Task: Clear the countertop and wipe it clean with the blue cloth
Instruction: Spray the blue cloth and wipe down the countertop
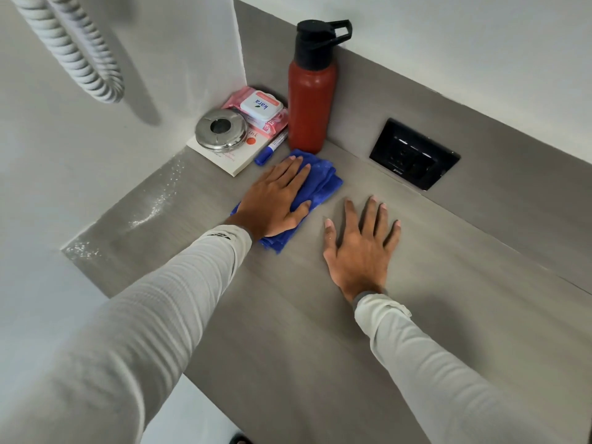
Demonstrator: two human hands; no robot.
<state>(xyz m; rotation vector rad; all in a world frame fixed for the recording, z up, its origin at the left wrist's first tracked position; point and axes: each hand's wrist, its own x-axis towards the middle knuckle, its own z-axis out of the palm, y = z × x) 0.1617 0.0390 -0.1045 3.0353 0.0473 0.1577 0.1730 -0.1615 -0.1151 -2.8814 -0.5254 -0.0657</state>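
A folded blue cloth (323, 182) lies on the grey countertop (448, 299), and my left hand (274, 203) presses flat on it, fingers together. To its right my right hand (362, 248) rests palm down on the bare surface with fingers spread, holding nothing. In the far corner stand a red bottle with a black cap (310, 94), a pink wipes pack (259, 108), a steel round tin (221, 129) on a white book (238, 158), and a blue marker (270, 152).
A black wall socket (415, 153) sits in the grey backsplash at the right. A white coiled hose (73, 49) hangs on the left wall. Pale specks (153, 206) lie along the countertop's left edge by the wall.
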